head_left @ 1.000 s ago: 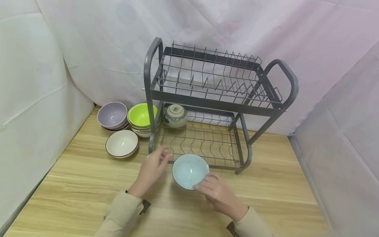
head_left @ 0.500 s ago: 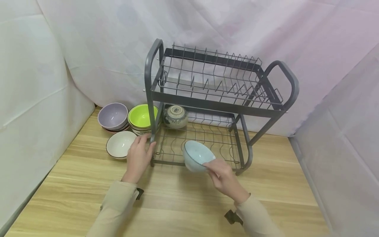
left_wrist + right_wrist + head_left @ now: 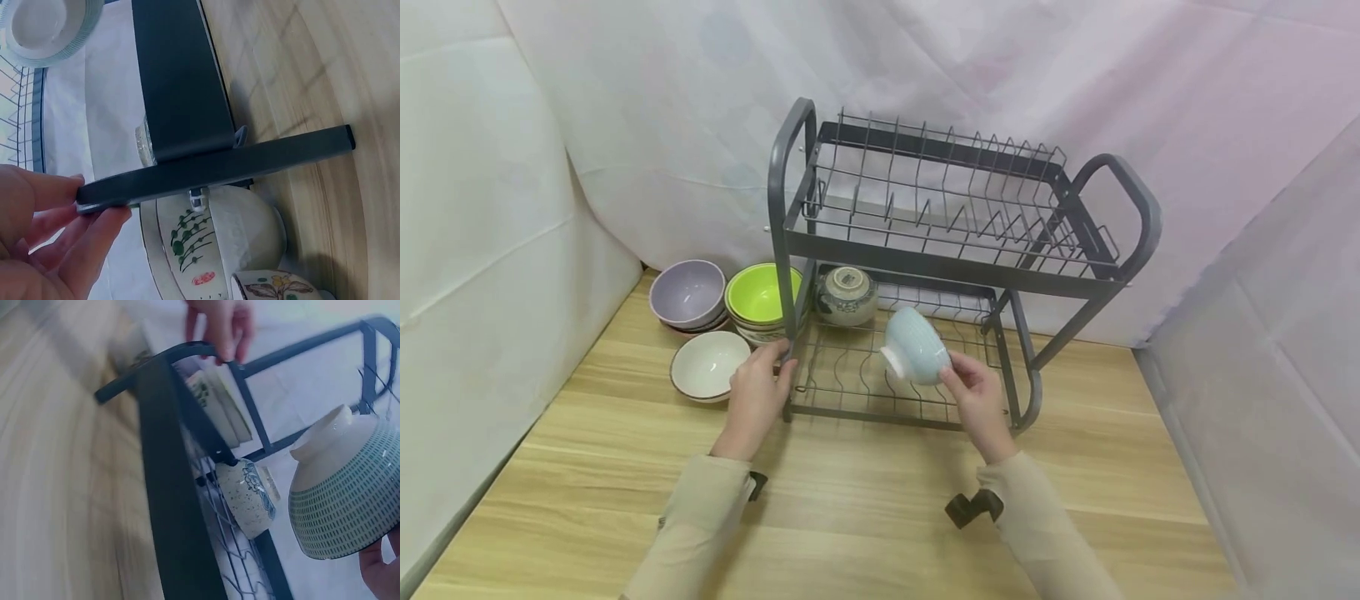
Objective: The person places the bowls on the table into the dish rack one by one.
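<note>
My right hand (image 3: 981, 400) pinches a pale blue bowl (image 3: 917, 346) by its rim, tilted on its side with the white foot facing left and down. The bowl is over the lower tier of a dark two-tier dish rack (image 3: 857, 412); in the right wrist view this bowl (image 3: 350, 494) shows a fine patterned outside. With thumb and fingers my left hand (image 3: 754, 400) grips the rack's left front post, seen close up in the left wrist view as a dark bar (image 3: 219, 172). An upside-down patterned bowl (image 3: 847, 298) sits at the lower tier's back left.
Left of the rack stand a stack topped by a purple bowl (image 3: 687, 292) and another topped by a lime green bowl (image 3: 756, 293). A white bowl (image 3: 707, 365) lies in front of them, near my left hand. Pale cloth walls (image 3: 662, 100) surround the wooden table (image 3: 850, 533).
My right hand has raised the blue bowl from the rack's front edge over the lower tier and turned it from facing up onto its side. My left hand has moved left onto the rack post.
</note>
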